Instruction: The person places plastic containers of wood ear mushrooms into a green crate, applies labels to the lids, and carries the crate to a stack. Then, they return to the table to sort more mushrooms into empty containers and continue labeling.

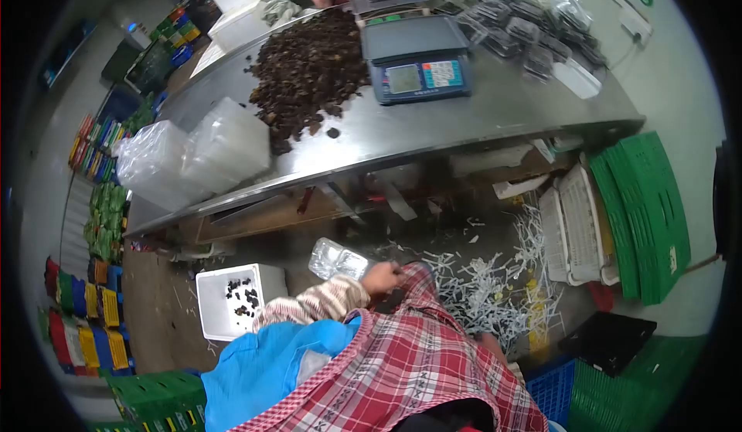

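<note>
Checked fabric (394, 362) sits nearest; below the counter's (525, 100) near edge, left hand (382, 278) by clear packaging (338, 260), right hand (491, 345) by paper shreds (473, 289); I can't tell either grip.

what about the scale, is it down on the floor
No, the scale stands on the metal table, beside the dark brown heap.

Strong glare whitens the steel counter (340, 134), dim shade lies beneath it, and the fisheye view bends lines toward black, vignetted edges, with fine detail slightly soft
</note>
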A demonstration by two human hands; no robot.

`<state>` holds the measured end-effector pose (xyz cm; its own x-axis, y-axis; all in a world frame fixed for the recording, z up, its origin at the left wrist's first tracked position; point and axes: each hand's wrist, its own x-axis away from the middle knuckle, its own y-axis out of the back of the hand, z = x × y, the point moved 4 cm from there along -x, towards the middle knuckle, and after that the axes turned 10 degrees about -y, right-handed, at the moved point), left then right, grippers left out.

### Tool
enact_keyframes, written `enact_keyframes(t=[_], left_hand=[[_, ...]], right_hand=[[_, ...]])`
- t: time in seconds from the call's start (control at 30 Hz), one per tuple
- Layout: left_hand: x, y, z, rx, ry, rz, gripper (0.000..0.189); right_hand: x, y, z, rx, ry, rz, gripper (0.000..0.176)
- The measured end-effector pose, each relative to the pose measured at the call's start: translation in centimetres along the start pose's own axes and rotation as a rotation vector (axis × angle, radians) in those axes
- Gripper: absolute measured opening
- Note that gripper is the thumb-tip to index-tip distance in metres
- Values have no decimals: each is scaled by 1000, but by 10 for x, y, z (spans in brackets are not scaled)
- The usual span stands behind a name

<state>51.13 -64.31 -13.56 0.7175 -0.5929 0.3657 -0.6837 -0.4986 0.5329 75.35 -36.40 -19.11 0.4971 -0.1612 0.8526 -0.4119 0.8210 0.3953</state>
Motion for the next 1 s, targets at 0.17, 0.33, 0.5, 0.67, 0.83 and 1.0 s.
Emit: enact_keyframes(t=[0.17,0.33,0.5,0.67,0.83,1.0], left_hand=[[-67,7,-61,-204,-96,35,35],[-129,-44,-58,-219,-46,385,34],[-223,-99,-74,-298,-115,438,41],[-310,-124,-235,-229,-312,293,37],[-394,-170,-345,252,-225,292,51],[-451,-211,-445,514,-234,132,66]], right_hand=[[-29,30,29,-469,422,-71,45],[-28,175,2,-782,296,-503,44],[-2,315,-54,-759,252,-870,39],[36,474,-114,-641,141,-1223,37],[31,591,-161,-363,-56,-1394,41],[-11,659,-213,-18,-225,-1552,53]])
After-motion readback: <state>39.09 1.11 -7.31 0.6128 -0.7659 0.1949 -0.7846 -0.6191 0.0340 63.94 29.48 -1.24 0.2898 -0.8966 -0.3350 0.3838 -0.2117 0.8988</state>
